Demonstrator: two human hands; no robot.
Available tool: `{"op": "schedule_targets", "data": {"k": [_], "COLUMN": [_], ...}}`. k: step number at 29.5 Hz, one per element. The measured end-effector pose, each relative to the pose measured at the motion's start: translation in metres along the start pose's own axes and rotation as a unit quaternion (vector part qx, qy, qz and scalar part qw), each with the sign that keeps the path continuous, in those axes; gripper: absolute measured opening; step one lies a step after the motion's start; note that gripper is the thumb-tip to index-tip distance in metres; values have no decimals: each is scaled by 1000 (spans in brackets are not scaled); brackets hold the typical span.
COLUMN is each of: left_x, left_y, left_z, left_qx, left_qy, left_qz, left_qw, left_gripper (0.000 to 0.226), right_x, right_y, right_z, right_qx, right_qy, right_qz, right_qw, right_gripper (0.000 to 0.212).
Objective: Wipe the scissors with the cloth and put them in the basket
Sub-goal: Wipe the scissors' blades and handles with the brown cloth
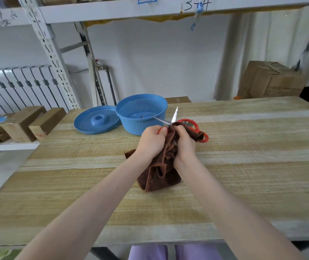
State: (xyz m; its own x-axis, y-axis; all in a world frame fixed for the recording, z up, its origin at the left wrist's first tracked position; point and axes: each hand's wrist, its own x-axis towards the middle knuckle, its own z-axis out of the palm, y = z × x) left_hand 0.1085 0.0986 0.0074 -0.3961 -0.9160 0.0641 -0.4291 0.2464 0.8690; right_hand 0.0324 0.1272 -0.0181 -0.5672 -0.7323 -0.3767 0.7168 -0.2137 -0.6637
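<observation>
The red-handled, steel-bladed scissors (174, 114) stand between the two hands, not in the basket. Their thin, shiny blades are spread in a V and poke up just beyond the fingertips. Smooth red plastic handle loops show just to the outer side of the right hand (184, 142), and a sliver of red sits under the thumb of the left hand (152, 141).

The dark brown, nubbly terry cloth (159, 177) is bunched between the palms and hangs in soft folds below the wrists. Its lower end rests on the pale, streaky wood-grain table (243, 147).

The left hand is clenched, thumb pressed down near the scissors' pivot, gripping them along with a fold of cloth. The right hand is curled tight around a wad of cloth, which drapes over the handles. Exactly which fingers touch metal cannot be told.

Just beyond the left hand sits the round blue plastic basket (140, 126), its wall pierced with a fine lattice. Farther out on that side lies a matching perforated blue lid (93, 126) with a raised hub.
</observation>
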Motion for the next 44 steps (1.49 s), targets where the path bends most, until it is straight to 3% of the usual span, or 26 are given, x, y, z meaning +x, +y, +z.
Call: {"op": "schedule_targets", "data": {"k": [4,9,12,16,22,27,30,35,38,40,44], "left_x": [0,1,2,2,2,4,5,5,5,4,4], "left_y": [2,3,2,2,5,5,6,5,5,6,7], "left_z": [2,-2,-3,-3,-7,-5,-5,-7,-10,-9,-7], "left_qx": [49,28,27,73,14,91,123,56,28,34,66], "left_qy": [1,11,13,2,-5,-5,4,17,20,14,14], "left_qz": [31,24,30,51,42,67,85,58,26,30,59], "left_qw": [998,999,999,996,999,994,989,997,999,999,996], "left_gripper": [38,34,32,34,31,36,37,37,38,34,34], "right_x": [4,5,3,4,4,3,5,9,8,8,9], "right_y": [-4,2,6,0,-5,-7,-5,0,1,0,-3], "right_z": [3,-1,-1,3,3,4,5,3,-1,3,9], "right_qx": [26,16,-16,-50,-48,-50,-48,17,60,26,-20], "right_qy": [19,-9,-46,-33,-49,-47,-23,4,-48,-63,-17], "right_qz": [7,-13,-30,-36,-42,-16,-27,-21,10,-2,-25], "right_qw": [999,1000,998,998,997,998,998,1000,997,998,999], "right_gripper": [11,13,18,13,17,5,10,14,9,9,10]}}
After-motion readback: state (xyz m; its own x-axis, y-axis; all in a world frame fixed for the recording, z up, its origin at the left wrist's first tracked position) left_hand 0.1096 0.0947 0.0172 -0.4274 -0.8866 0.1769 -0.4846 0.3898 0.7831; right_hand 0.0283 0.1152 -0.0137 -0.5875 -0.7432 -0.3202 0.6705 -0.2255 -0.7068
